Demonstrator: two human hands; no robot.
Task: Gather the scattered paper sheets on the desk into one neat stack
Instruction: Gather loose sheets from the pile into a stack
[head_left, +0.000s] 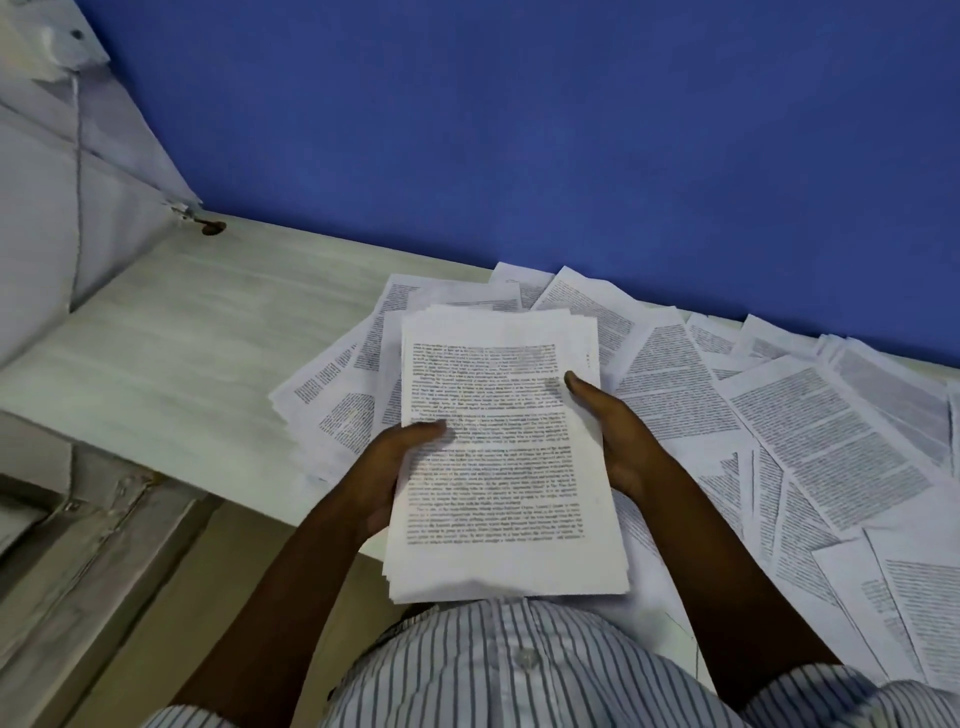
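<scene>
A thick stack of printed sheets (498, 467) is held above the desk edge, close to my body. My left hand (384, 467) grips its left edge, thumb on top of the page. Along the right edge my right hand (613, 431) holds the stack, thumb lying over the top sheet. The edges of the stack are slightly uneven. Many loose printed sheets (810, 447) lie scattered and overlapping on the pale wooden desk (182, 353), fanning out under and to the right of the stack, with a smaller fan (332, 410) to its left.
A blue wall (519, 130) backs the desk. At the left stand a white cabinet side (62, 182) and a lower ledge (78, 545). The left part of the desk shows bare wood with a cable hole (213, 227).
</scene>
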